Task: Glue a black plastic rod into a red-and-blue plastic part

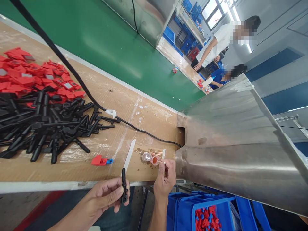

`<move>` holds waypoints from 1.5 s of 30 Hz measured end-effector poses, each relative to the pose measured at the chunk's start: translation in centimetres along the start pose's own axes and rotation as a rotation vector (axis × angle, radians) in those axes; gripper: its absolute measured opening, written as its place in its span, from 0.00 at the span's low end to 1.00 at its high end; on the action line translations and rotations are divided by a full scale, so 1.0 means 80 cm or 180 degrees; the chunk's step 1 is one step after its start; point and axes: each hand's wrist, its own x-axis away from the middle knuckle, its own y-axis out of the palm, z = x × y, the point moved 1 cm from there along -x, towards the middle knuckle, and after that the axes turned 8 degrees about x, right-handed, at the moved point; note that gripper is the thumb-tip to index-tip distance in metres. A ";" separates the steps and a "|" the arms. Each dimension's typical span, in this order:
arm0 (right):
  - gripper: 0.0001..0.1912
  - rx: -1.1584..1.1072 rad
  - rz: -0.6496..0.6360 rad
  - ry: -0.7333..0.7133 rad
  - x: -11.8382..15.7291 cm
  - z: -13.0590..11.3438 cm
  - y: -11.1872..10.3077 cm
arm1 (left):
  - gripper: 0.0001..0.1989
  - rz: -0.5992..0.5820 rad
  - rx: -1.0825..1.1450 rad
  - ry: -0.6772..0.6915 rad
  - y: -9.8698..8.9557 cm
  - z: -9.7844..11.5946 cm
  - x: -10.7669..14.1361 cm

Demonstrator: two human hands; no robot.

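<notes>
My left hand [109, 194] pinches a black plastic part [124, 184], its narrow stem pointing up, just off the bench's front edge. In my right hand [165, 178] is a thin cotton swab [161, 162], gripped between thumb and fingertips. The swab's far end reaches to a small clear cup [155, 160] with reddish-brown contents; I cannot tell if it touches them. Beside that cup sits a clear round lid or second cup [146, 157]. A red and blue plastic piece [102, 160] lies on the bench to the left.
Heaps of black parts [45, 125] and red parts [36, 73] cover the bench's left. A black cable [144, 131] crosses the cardboard-covered bench [106, 147]. A metal panel [231, 134] walls the right. Below stands a blue crate [187, 211] of red and blue pieces. Two people are beyond the green belt [115, 61].
</notes>
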 end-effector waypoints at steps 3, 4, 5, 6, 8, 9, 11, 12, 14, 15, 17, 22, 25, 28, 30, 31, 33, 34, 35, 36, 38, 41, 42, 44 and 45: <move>0.09 -0.0117 0.0206 0.0165 0.004 -0.001 -0.004 | 0.30 0.0256 0.0262 -0.0033 0.008 0.001 0.001; 0.09 -0.0153 0.0293 0.0262 0.006 -0.002 -0.007 | 0.30 0.0274 0.0322 -0.0066 0.009 0.001 0.000; 0.08 -0.0189 0.0379 0.0370 0.009 -0.005 -0.010 | 0.30 0.0244 0.0353 -0.0099 0.008 0.000 -0.002; 0.08 -0.0238 0.0451 0.0472 0.011 -0.009 -0.014 | 0.30 0.0198 0.0355 -0.0115 0.007 -0.001 -0.004; 0.08 -0.0404 0.0524 0.0563 0.017 -0.022 -0.023 | 0.29 0.0152 0.0324 -0.0115 0.007 -0.002 -0.006; 0.08 -0.0496 0.0521 0.0559 0.021 -0.032 -0.028 | 0.29 0.0157 0.0312 -0.0105 0.008 -0.001 -0.006; 0.09 -0.0611 0.0519 0.0429 0.029 -0.054 -0.036 | 0.30 0.0234 0.0321 -0.0071 0.013 0.001 -0.003; 0.09 -0.0626 0.0486 0.0352 0.033 -0.066 -0.039 | 0.30 0.0284 0.0342 -0.0060 0.017 0.003 -0.001; 0.09 -0.0642 0.0319 0.0276 0.042 -0.086 -0.041 | 0.31 0.0313 0.0382 -0.0092 0.023 0.006 0.002; 0.09 -0.0662 0.0201 0.0276 0.046 -0.094 -0.040 | 0.31 0.0314 0.0388 -0.0103 0.025 0.006 0.003; 0.09 -0.0705 -0.0024 0.0335 0.053 -0.105 -0.036 | 0.31 0.0274 0.0368 -0.0109 0.025 0.006 0.003; 0.11 -0.0718 -0.0079 0.0326 0.059 -0.106 -0.025 | 0.28 -0.0286 0.0177 -0.0136 0.005 -0.001 -0.007; 0.11 -0.0679 -0.0145 0.0244 0.058 -0.103 -0.022 | 0.25 -0.0494 0.0123 -0.0116 -0.003 -0.004 -0.010; 0.11 -0.0614 -0.0193 0.0156 0.057 -0.104 -0.023 | 0.25 -0.0517 0.0138 -0.0104 -0.005 -0.005 -0.008; 0.11 -0.0588 -0.0243 0.0203 0.057 -0.106 -0.023 | 0.26 -0.0508 0.0127 -0.0110 -0.004 -0.005 -0.006; 0.11 -0.0586 -0.0262 0.0247 0.058 -0.106 -0.023 | 0.25 -0.0485 0.0117 -0.0106 -0.003 -0.004 -0.006; 0.10 -0.0591 -0.0307 0.0315 0.060 -0.107 -0.023 | 0.25 -0.0436 0.0079 -0.0079 -0.002 -0.003 -0.006; 0.10 -0.0593 -0.0336 0.0324 0.061 -0.107 -0.023 | 0.26 -0.0409 0.0056 -0.0065 -0.002 -0.003 -0.006; 0.10 -0.0596 -0.0355 0.0321 0.062 -0.106 -0.023 | 0.26 -0.0396 0.0031 -0.0069 -0.003 -0.003 -0.007; 0.10 -0.0603 -0.0342 0.0312 0.063 -0.105 -0.023 | 0.26 -0.0383 0.0016 -0.0059 -0.004 -0.005 -0.009; 0.11 -0.0602 -0.0289 0.0284 0.064 -0.102 -0.024 | 0.26 -0.0362 0.0036 -0.0019 -0.008 -0.010 -0.013; 0.10 -0.0597 -0.0264 0.0233 0.063 -0.098 -0.026 | 0.25 -0.0366 0.0135 0.0058 -0.018 -0.022 -0.020; 0.10 -0.0599 -0.0302 0.0222 0.062 -0.097 -0.027 | 0.25 -0.0360 0.0176 0.0066 -0.021 -0.026 -0.022; 0.09 -0.0605 -0.0439 0.0225 0.062 -0.097 -0.028 | 0.24 -0.0347 0.0259 0.0060 -0.026 -0.033 -0.024; 0.09 -0.0598 -0.0491 0.0237 0.062 -0.098 -0.028 | 0.25 -0.0350 0.0298 0.0065 -0.028 -0.035 -0.024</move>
